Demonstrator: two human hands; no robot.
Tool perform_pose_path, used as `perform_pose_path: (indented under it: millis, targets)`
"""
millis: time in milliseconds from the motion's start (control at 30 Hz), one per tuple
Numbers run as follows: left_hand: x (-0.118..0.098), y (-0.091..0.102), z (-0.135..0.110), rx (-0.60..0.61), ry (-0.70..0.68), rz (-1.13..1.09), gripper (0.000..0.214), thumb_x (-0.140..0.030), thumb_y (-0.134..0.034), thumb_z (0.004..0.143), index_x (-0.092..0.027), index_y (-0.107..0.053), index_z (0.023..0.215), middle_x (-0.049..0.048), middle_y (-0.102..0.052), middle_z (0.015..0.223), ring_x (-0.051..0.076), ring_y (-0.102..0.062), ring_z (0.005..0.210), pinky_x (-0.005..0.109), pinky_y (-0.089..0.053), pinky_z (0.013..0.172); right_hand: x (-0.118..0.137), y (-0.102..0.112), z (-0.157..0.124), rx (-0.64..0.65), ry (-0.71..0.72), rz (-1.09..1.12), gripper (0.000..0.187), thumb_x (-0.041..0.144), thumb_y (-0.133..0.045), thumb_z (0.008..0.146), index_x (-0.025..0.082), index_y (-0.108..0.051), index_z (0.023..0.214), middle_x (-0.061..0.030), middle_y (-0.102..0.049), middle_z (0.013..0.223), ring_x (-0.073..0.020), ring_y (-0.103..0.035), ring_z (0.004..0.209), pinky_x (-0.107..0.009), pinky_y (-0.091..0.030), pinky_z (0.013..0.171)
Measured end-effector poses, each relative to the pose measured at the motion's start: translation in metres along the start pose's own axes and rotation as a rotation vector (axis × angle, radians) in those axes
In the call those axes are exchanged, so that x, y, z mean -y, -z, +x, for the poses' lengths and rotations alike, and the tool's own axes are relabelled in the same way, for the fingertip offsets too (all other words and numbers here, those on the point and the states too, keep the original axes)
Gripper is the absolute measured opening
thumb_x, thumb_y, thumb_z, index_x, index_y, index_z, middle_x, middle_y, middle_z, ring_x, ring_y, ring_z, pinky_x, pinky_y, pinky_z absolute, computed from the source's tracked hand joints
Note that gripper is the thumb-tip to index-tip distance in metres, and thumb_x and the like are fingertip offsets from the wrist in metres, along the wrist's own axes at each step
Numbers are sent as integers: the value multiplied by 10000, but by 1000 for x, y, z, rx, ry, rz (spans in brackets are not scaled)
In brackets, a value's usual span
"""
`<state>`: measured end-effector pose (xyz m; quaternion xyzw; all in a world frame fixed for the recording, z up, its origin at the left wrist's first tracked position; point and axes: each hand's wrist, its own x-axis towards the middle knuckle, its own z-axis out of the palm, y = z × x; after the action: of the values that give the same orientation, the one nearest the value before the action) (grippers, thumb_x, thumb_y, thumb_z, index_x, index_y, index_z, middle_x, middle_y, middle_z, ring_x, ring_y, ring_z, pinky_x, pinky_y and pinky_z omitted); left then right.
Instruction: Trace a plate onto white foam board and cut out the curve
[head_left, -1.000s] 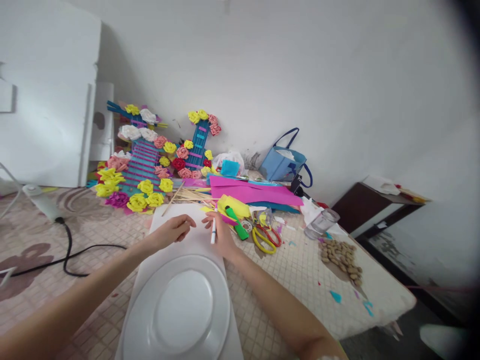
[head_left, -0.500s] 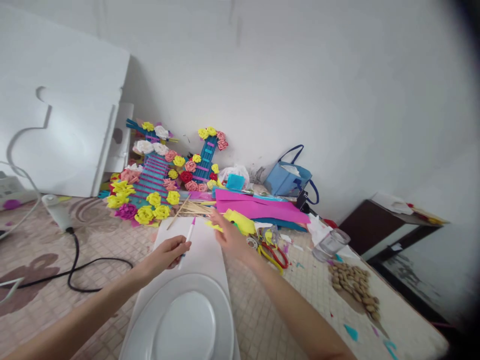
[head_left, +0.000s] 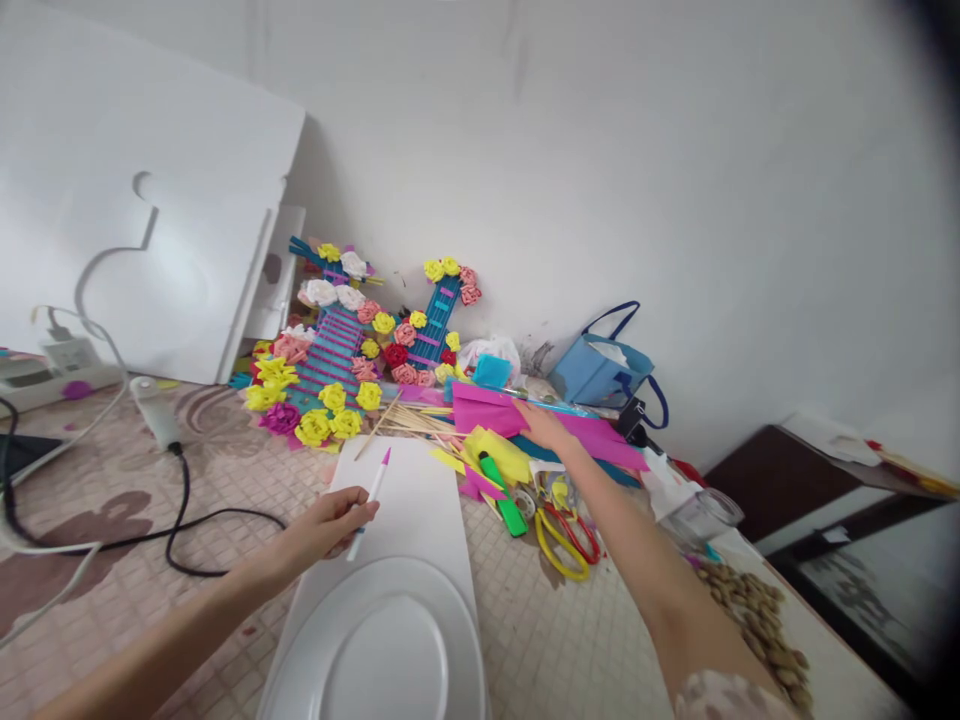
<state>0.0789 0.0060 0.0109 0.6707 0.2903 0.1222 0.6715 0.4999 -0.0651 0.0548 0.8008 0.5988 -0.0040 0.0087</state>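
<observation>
On the tiled surface [head_left: 570, 640], the white rectangular foam sheet [head_left: 409, 510] lies under a white round plate [head_left: 382, 650]. The right hand [head_left: 541, 424] has let go of the white pink-tipped marker pen [head_left: 369, 494] and now rests flat, fingers spread, on the magenta paper sheets [head_left: 517, 412]. The left hand [head_left: 326, 522] has taken over the pen, pinching it above the foam sheet.

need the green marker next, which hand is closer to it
Right. The right hand rests on the pink paper, just up and right of the green marker. The left hand holds a white pen farther off to the marker's left.
</observation>
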Motion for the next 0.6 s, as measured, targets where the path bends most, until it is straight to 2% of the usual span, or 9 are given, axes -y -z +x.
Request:
perform_pose_path:
  millis: [133, 300, 600]
  targets:
    - [-4, 1, -5, -24, 11, -4, 577, -736, -603, 621, -208, -378, 670, -111, -302, 466, 48, -221, 405, 197, -126, 407, -12, 3, 15, -49, -15, -4, 536, 188, -622, 804, 144, -497, 1323, -174, -524, 1320, -273, -498, 1209, -354, -362, 1006]
    - [-5, 3, -7, -54, 19, -24, 568, -722, -612, 629, -204, -383, 672, -112, -291, 482, 46, -217, 415, 199, -134, 417, -32, 11, 30, -138, -89, 4, 354, 212, -609, 824, 135, -603, 1169, -146, -622, 1178, -258, -563, 1104, -325, -403, 936]
    - [-4, 5, -8, -47, 13, -3, 561, -724, -599, 639, -204, -390, 672, -107, -314, 472, 54, -241, 414, 202, -142, 412, -54, 10, 31, -234, -156, 24, 351, 159, -622, 799, 100, -626, 1145, -166, -642, 1140, -257, -584, 1071, -323, -413, 922]
